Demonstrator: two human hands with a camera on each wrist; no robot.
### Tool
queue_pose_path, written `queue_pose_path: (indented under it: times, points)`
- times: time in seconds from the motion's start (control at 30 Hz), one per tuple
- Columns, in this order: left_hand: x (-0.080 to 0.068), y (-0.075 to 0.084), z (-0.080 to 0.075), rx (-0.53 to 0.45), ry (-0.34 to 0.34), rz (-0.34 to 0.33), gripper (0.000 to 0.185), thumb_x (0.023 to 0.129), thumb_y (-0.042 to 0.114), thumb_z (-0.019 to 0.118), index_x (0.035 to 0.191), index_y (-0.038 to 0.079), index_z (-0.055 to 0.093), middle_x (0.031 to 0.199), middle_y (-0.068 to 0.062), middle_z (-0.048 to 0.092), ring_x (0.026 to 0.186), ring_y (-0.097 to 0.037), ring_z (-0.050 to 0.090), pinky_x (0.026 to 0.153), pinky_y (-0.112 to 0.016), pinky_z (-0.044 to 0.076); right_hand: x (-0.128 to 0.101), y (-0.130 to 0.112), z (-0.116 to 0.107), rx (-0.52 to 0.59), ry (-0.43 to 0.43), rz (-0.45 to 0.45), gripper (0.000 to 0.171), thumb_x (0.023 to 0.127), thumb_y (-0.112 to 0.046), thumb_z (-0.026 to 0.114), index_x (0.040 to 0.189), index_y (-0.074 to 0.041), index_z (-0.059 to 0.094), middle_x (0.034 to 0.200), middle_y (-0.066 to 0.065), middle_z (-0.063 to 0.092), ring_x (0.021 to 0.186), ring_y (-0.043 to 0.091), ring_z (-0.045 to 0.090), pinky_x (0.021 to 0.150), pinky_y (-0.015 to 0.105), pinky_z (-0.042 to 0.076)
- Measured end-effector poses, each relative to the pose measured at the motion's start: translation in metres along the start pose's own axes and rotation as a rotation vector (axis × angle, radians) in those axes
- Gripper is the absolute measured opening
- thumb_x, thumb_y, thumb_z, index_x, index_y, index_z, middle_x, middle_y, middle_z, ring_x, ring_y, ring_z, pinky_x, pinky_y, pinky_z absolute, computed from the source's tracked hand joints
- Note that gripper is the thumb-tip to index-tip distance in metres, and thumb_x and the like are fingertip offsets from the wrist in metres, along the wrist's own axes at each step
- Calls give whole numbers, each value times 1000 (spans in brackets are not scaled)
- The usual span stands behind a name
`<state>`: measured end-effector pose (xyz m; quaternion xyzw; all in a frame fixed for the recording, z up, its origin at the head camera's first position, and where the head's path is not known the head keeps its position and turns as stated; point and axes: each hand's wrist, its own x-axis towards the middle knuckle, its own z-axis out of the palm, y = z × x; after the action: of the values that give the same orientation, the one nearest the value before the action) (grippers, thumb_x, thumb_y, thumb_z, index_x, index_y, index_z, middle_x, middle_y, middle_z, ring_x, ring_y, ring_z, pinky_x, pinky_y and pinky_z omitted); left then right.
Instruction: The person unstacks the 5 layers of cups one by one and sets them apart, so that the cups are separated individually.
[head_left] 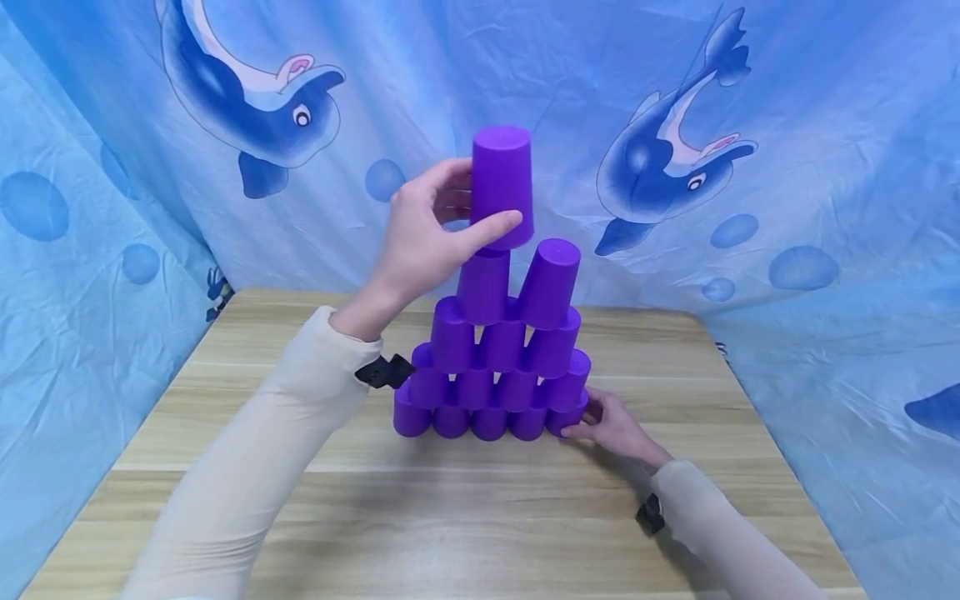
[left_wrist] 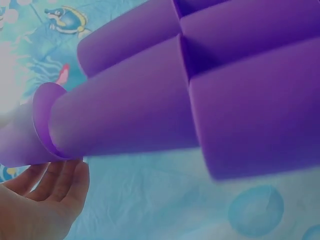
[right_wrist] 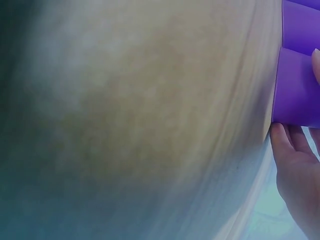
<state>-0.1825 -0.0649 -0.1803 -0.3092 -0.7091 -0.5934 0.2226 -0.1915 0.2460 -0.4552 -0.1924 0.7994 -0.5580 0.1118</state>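
Several upside-down purple cups form a stepped pyramid, with a bottom row (head_left: 488, 423) on the table. Above everything, my left hand (head_left: 427, 225) holds another purple cup (head_left: 502, 179) mouth down, thumb in front and fingers behind. In the left wrist view, the rim of this held cup (left_wrist: 17, 137) overlaps the base of the upper left cup (left_wrist: 120, 110); whether it bears on it I cannot tell. Beside that one, the upper right cup (head_left: 551, 283) slants rightward. Low at the right, my right hand (head_left: 615, 429) grips the end cup (right_wrist: 297, 90) of the bottom row between thumb and fingers.
The wooden table (head_left: 480, 525) extends in front of the pyramid and to both sides. Behind it hangs a blue cloth (head_left: 525, 58) printed with dolphins and bubbles. Dark straps (head_left: 384, 372) sit at the sleeve cuffs.
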Motion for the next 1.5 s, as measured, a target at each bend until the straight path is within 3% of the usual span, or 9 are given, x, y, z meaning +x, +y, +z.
queue_pose_path:
  times: [0.1,0.23,0.47,0.8,0.97,1.17,1.33,1.5]
  points:
    - [-3,-2,-10,-5,41,15,44,79,0,74,119,-9,58,102,-17,65,88,-23,63,82,-37,53,0,2,0,-12,10,15,61,74,2,79,129,5,52,120,16,61,110,30,59,96,39,45]
    - [-7,-8,-27,-10,97,-14,43,80,1,73,119,-7,59,102,-16,65,89,-23,63,83,-37,53,2,16,-1,-34,20,31,64,74,2,79,131,4,51,122,17,59,111,32,57,98,43,44]
    - [-20,-27,-58,103,169,-76,42,82,7,74,121,-2,60,106,-14,66,93,-22,63,85,-33,53,3,32,-5,-71,38,51,67,74,-8,82,133,-1,51,124,14,59,114,30,56,98,40,43]
    - [-54,-115,-102,287,226,-245,53,79,25,80,125,7,60,107,-11,64,93,-19,60,86,-29,52,3,35,-6,-84,46,40,68,72,-11,84,132,-2,52,124,13,59,114,29,56,98,36,43]
    - [-72,-142,-121,347,242,-357,57,79,32,80,125,6,59,109,-12,63,94,-18,58,85,-27,51,4,33,-7,-87,36,41,66,72,-6,83,131,-5,53,123,10,60,113,26,56,98,33,44]
    - [-93,-169,-143,336,253,-487,61,80,31,78,128,3,55,114,-14,59,97,-18,55,82,-20,48,3,34,-7,-71,30,34,64,71,-4,83,129,-6,54,121,8,61,112,25,57,97,33,44]
    - [-114,-191,-164,476,256,-578,68,82,42,74,133,2,50,120,-19,58,105,-28,54,90,-36,45,4,35,-5,-55,21,40,65,72,-3,83,130,-7,54,123,8,60,113,25,56,98,33,44]
    - [-134,-216,-188,608,322,-660,73,84,44,70,137,0,46,122,-25,57,107,-35,54,92,-47,42,5,33,-4,-57,12,49,66,73,-4,82,131,-6,53,125,8,59,114,25,56,98,32,44]
